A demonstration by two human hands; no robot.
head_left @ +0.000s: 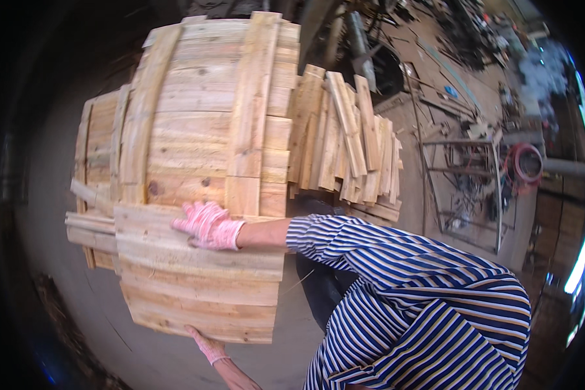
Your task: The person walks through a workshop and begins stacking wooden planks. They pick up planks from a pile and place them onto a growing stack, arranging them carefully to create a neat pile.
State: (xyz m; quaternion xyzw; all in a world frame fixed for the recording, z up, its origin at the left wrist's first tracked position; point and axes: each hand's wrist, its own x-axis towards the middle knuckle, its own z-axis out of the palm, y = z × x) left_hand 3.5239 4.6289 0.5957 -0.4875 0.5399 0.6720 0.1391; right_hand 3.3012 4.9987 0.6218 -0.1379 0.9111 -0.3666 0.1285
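While the right hand (211,225) lay with open fingers on the plank panel (201,289), towards seven o'clock, the left hand (208,346) met its six-o'clock edge, grip too hidden to tell; steady handling probably called for even support at both places.

Slats (331,140) right of panels (196,133); frame (498,201) farther right

From the head, the wooden boards (201,289) are viewed steeply downward and close up through a wide fisheye lens.
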